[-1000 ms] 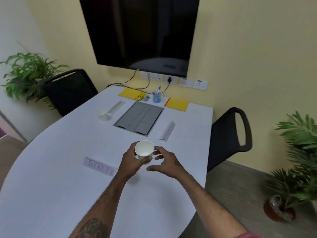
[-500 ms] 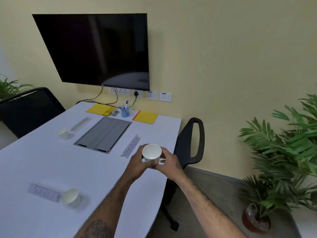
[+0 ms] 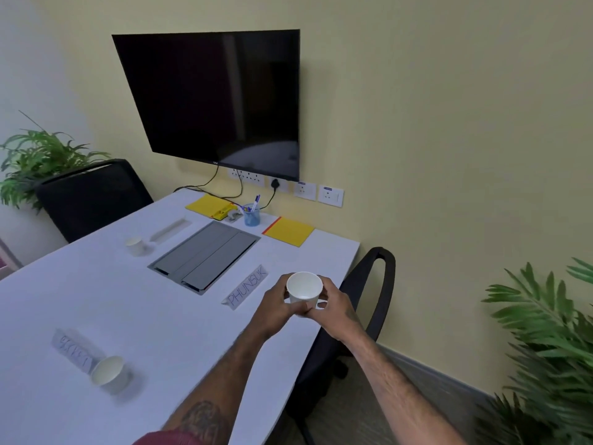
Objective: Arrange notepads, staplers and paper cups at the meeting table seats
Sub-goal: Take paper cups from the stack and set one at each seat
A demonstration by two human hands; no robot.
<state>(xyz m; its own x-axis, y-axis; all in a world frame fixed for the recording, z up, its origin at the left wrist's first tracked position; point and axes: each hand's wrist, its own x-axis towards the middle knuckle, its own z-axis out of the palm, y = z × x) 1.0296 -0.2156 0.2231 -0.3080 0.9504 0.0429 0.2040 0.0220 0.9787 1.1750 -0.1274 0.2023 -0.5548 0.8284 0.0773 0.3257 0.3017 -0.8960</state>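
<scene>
A white paper cup [image 3: 304,289] is held upright above the white table's [image 3: 154,319] right edge, beside the name card reading PHUNSUK [image 3: 247,286]. My left hand [image 3: 278,306] grips it from the left and my right hand [image 3: 333,305] grips it from the right, fingers curled under it. A second paper cup [image 3: 108,374] stands near the front left next to another name card [image 3: 74,351]. A third cup [image 3: 134,245] stands at the far left by a third name card [image 3: 170,229]. Two yellow notepads [image 3: 288,231] [image 3: 207,203] lie at the far end, with a yellow stapler [image 3: 222,214] and a small silver stapler [image 3: 233,215] between them.
A grey cable hatch [image 3: 205,254] is set in the table's middle. A blue pen holder [image 3: 252,215] stands at the far end under the wall screen [image 3: 211,101]. Black chairs stand at the right [image 3: 375,303] and far left [image 3: 93,194]. Potted plants flank the room [image 3: 552,342] [image 3: 38,159].
The view swung right then partly back. My right hand closed onto the cup with the left, and both carried it right toward the PHUNSUK card. A cup now stands by the near-left card.
</scene>
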